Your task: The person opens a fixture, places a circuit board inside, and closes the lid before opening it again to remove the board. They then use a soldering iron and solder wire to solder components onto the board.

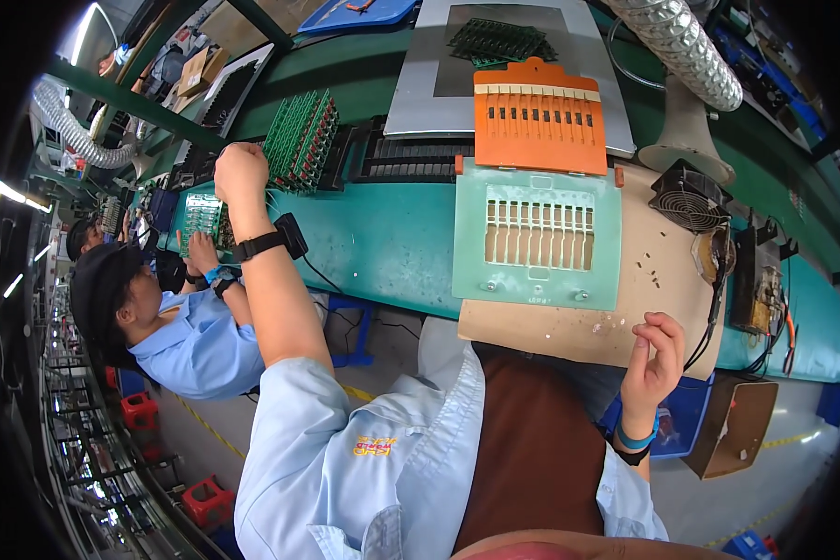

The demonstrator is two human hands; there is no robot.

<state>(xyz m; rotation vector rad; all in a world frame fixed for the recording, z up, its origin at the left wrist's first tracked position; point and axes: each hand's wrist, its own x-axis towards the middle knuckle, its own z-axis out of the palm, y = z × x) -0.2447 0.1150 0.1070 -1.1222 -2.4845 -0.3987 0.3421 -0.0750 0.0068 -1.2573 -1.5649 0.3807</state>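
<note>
My left hand (242,173) is reached out to the far left, its fingers curled closed. Beside it stands a rack of upright green circuit boards (301,140); whatever the fingers may hold is hidden. My right hand (656,359) hovers over the front right edge of the brown cardboard sheet (532,322), fingers loosely bent and apart, nothing in them. Between the hands lies a light green slotted fixture (471,233), its slots bare. Its hinged orange lid (539,149) is swung up and back.
A small black fan (691,196) and a funnel-shaped duct (686,145) stand at the right. Several circuit boards (499,42) lie on the metal plate at the back. On the left a co-worker (187,327) handles a green board (203,217). A black rail (411,161) runs behind the mat.
</note>
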